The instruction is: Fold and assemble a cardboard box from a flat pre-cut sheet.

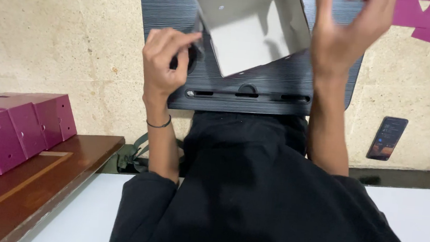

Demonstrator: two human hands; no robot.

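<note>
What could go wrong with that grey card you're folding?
The card lies on a lap tray resting on the knees, so it might slide or tip. The left hand only pinches a corner and the right hand is lifted, so the card could slip. The phone lies on the floor, where it might get stepped on.

Two Hands on a Grey Card

The left hand [164, 62] pinches the left edge of a grey card sheet [251, 28] with small holes in it. The right hand [344, 36] is up at the sheet's 3 o'clock side, its fingers [377, 16] curled. The sheet lies over a dark ridged lap table [259, 86]. At 8 o'clock sit purple boxes [15, 127]. At 4 o'clock a phone [387, 138] lies on the floor [51, 34].
</note>
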